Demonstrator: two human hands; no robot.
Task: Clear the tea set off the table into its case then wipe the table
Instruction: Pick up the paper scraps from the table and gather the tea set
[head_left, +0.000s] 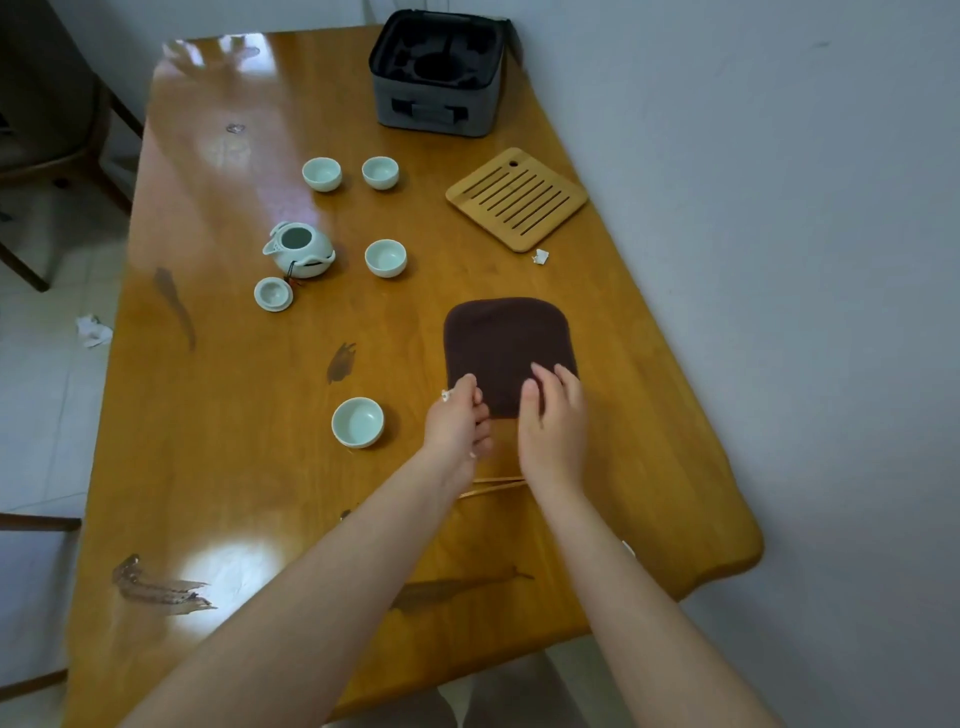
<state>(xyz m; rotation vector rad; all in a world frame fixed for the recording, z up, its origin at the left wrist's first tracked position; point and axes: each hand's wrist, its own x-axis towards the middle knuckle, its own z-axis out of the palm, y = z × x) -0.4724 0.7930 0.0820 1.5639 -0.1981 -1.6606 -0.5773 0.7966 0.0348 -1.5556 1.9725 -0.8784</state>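
Observation:
A dark brown cloth (506, 343) lies flat on the wooden table (249, 467). My left hand (460, 421) pinches its near left corner and my right hand (553, 415) grips its near edge. Several pale green cups stand around: one (358, 422) left of my hands, one (385, 257) mid-table, two at the back (322, 173) (380, 172). The lidless teapot (300, 248) stands with its lid (273, 294) beside it. The open grey case (439, 73) sits at the far end. A slatted bamboo tray (517, 198) lies near it. Bamboo tongs (493, 486) show under my wrists.
Brown smears mark the table at the near left (156, 587), the middle (340, 361) and the left side (176, 306). A paper scrap (541, 256) lies by the tray. A wall runs along the right. Chairs stand at the left, with crumpled paper (93, 331) on the floor.

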